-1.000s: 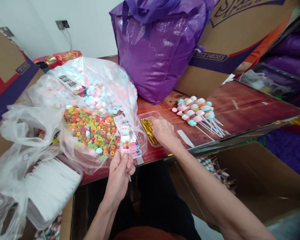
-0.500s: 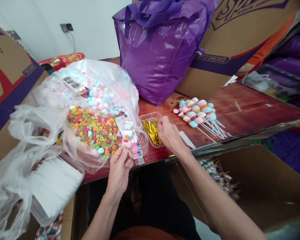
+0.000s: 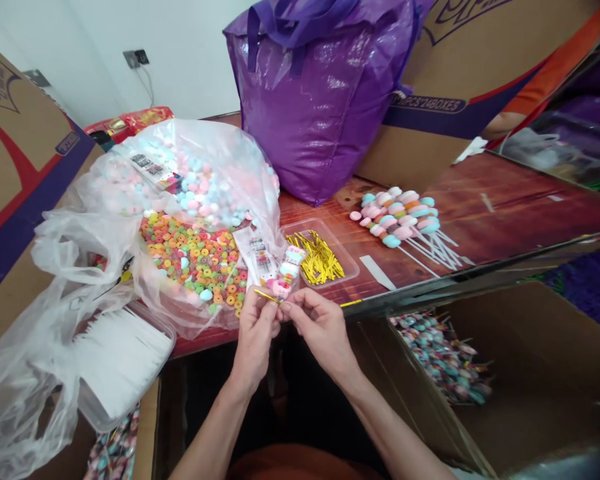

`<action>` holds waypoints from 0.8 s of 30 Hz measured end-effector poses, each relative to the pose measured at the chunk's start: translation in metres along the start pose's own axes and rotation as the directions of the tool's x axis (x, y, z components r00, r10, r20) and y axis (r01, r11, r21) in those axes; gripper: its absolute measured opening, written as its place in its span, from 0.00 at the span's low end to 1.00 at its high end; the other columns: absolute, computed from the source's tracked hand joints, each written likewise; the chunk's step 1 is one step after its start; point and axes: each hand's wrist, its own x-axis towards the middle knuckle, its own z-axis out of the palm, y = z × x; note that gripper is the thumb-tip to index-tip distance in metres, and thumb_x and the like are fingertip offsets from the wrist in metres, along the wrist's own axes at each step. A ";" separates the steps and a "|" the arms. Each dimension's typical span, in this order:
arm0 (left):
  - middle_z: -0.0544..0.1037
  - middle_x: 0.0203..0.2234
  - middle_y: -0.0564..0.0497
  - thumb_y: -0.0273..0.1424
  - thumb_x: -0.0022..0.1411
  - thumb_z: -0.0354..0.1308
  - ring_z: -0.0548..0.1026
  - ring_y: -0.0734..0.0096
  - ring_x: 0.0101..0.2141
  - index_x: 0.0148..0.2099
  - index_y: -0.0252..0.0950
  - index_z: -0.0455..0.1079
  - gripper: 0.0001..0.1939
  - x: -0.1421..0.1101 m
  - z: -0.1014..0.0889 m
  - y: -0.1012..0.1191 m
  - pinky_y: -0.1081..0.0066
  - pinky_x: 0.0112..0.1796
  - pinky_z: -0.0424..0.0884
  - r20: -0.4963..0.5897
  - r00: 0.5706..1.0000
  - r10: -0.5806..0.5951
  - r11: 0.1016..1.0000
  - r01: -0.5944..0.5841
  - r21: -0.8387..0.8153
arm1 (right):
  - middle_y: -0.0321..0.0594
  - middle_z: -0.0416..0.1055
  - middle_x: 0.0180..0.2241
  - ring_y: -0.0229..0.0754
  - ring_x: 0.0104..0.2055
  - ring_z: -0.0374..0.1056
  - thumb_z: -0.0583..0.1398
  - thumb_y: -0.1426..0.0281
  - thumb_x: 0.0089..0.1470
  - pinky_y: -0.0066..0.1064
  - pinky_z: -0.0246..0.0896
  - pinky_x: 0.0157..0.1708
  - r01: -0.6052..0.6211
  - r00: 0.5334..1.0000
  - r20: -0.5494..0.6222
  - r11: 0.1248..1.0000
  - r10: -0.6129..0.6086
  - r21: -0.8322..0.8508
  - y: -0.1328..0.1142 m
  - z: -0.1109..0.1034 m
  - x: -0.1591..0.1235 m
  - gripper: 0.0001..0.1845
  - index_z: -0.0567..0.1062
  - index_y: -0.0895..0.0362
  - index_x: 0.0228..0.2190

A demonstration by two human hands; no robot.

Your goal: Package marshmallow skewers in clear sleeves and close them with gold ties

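Purple bag (image 3: 325, 113) stands toward the rear edge of the surface (image 3: 520, 207), before a carton (image 3: 480, 60), blocking sight behind it. Clear sweet bag (image 3: 243, 153) fills the left side; tie tray (image 3: 349, 259) and bare skewers (image 3: 403, 217) lie nearer the front edge. Wrapped candy (image 3: 291, 265) is at that edge, left hand (image 3: 256, 328) clamped on its neck, right hand (image 3: 323, 327) pinching a gold tie (image 3: 266, 295) there.

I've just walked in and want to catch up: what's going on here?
A person's left hand holds a wrapped candy skewer just below the candy; the right hand meets it there, with a thin gold tie where they meet. More gold ties lie in a clear tray just beyond, and a pile of candy skewers lies on the table to the right.
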 end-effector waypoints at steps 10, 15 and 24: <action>0.65 0.21 0.58 0.40 0.60 0.66 0.55 0.87 0.19 0.31 0.33 0.65 0.17 -0.004 -0.002 -0.003 0.82 0.20 0.49 -0.008 1.000 0.010 1.000 -0.010 0.000 | 0.34 0.70 0.27 0.36 0.28 0.66 0.59 0.65 0.62 0.27 0.62 0.30 0.100 0.994 -0.022 0.984 -0.104 -0.150 0.014 0.003 -0.010 0.10 0.71 0.55 0.29; 0.60 0.17 0.63 0.38 0.51 0.73 0.46 0.88 0.17 0.32 0.35 0.62 0.22 -0.003 -0.003 0.016 0.84 0.17 0.43 0.126 0.952 -0.279 0.926 0.302 -0.227 | 0.33 0.65 0.29 0.34 0.27 0.60 0.57 0.64 0.64 0.26 0.58 0.26 0.046 0.997 0.066 0.998 -0.049 0.045 0.010 0.002 -0.014 0.10 0.68 0.55 0.32; 0.60 0.17 0.62 0.41 0.58 0.68 0.48 0.84 0.17 0.39 0.37 0.65 0.18 -0.013 -0.003 0.017 0.83 0.17 0.45 0.167 0.947 -0.275 0.955 0.288 -0.063 | 0.34 0.66 0.28 0.36 0.26 0.61 0.56 0.71 0.63 0.28 0.58 0.27 0.274 0.955 0.171 0.940 -0.241 -0.203 0.005 -0.010 -0.009 0.04 0.67 0.54 0.33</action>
